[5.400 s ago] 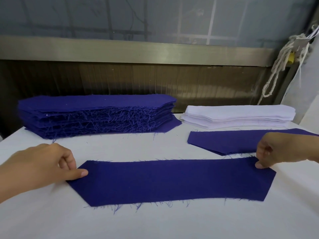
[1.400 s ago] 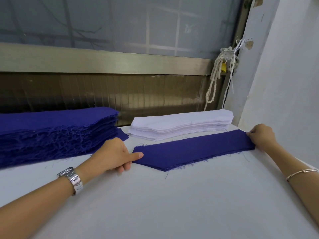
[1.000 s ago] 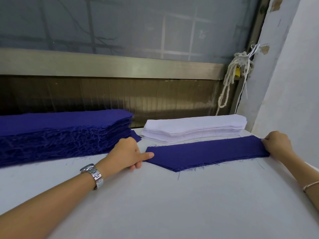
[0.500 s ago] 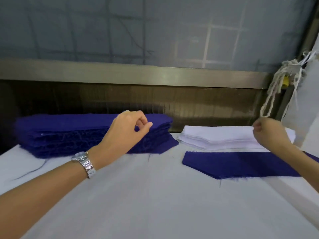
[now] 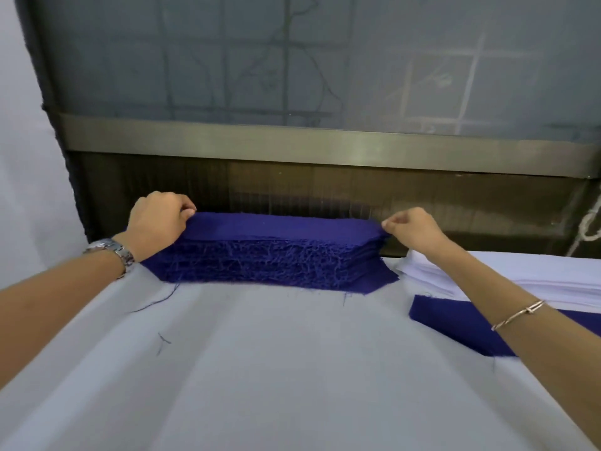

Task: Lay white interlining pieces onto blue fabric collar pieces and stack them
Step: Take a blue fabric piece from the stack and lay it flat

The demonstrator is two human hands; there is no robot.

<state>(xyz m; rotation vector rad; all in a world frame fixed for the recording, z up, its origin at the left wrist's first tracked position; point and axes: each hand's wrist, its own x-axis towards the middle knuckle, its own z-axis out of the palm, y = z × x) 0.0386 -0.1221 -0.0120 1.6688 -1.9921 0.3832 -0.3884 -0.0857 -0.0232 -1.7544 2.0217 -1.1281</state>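
Both hands pinch the top blue collar piece at its two ends. The left hand has its fingers curled over the left end. The right hand nips the right end narrowly between thumb and forefinger, with the other fingers folded in. The piece lies nearly flat on the pile beneath, its left end raised slightly.

Principal elements, in descending size:

- The tabletop is covered in white cloth.
- The window pane rises behind the tabletop's far edge.
- The metal rail runs across below the pane.
- The stack of blue collar pieces sits at the far edge, left of centre. Its near face is frayed, and its lowest piece juts out at the right.
- The stack of white interlining pieces lies at the far right, just beside the blue stack. The right forearm partly covers it.
- The single blue collar piece lies flat near the right edge, directly in front of the white stack. The same forearm crosses over it.

Minor elements:

- The wristwatch is metal and sits on the left wrist.
- The bracelet is thin and sits on the right forearm.
- The cord is pale and hangs at the far right corner.
- The loose blue threads lie on the cloth in front of the blue stack.
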